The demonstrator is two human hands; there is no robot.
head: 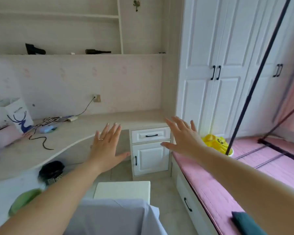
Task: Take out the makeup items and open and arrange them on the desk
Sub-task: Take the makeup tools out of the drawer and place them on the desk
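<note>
My left hand (107, 143) and my right hand (183, 136) are both stretched out in front of me, palms down, fingers spread and holding nothing. They hover in the air before the pale curved desk (85, 131). On the desk's left part lie a pink pouch (5, 136), a white paper bag with a blue deer (19, 116), a light blue object (47, 128) and black cables (41, 138). No makeup item can be told apart from here.
A white drawer (150, 134) and cabinet door (151, 158) sit under the desk's right end. A white stool (124, 189) stands below me. A pink-cushioned bench (244, 170) with a yellow object (214, 142) lies right, beside white wardrobes (215, 65). Dark items rest on the shelf (75, 55).
</note>
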